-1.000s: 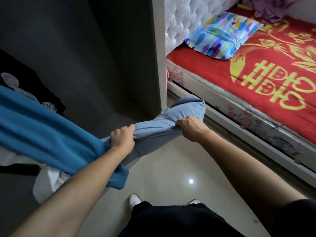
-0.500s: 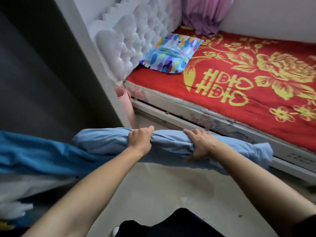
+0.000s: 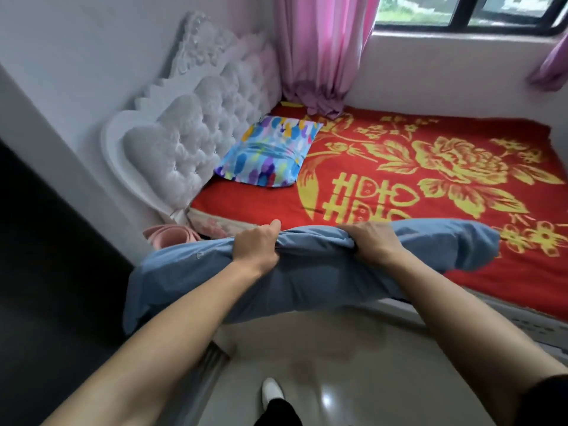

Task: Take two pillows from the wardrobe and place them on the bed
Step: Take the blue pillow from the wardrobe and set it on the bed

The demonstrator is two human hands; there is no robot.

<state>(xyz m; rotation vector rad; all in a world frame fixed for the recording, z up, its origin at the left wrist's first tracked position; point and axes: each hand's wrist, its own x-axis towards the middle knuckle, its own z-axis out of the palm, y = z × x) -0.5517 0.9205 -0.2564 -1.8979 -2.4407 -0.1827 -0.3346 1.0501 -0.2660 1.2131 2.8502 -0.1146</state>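
A long pale-blue pillow (image 3: 307, 278) hangs crosswise in front of me, over the near edge of the bed (image 3: 430, 186). My left hand (image 3: 256, 245) grips its top edge left of the middle. My right hand (image 3: 373, 241) grips the same edge further right. The pillow's right end reaches over the red and gold blanket; its left end droops beside the dark wardrobe (image 3: 40, 272). A multicoloured pillow (image 3: 267, 152) lies flat on the bed against the white tufted headboard (image 3: 190, 149).
Pink curtains (image 3: 319, 50) hang at the bed's far corner under a window (image 3: 467, 10). A pink roll (image 3: 167, 233) stands between headboard and wardrobe. Glossy floor (image 3: 338, 364) and my white shoe (image 3: 272, 392) lie below.
I have turned from the wardrobe toward the bed. The blue pillow has come fully out and risen to the mattress edge, both hands still gripping it.
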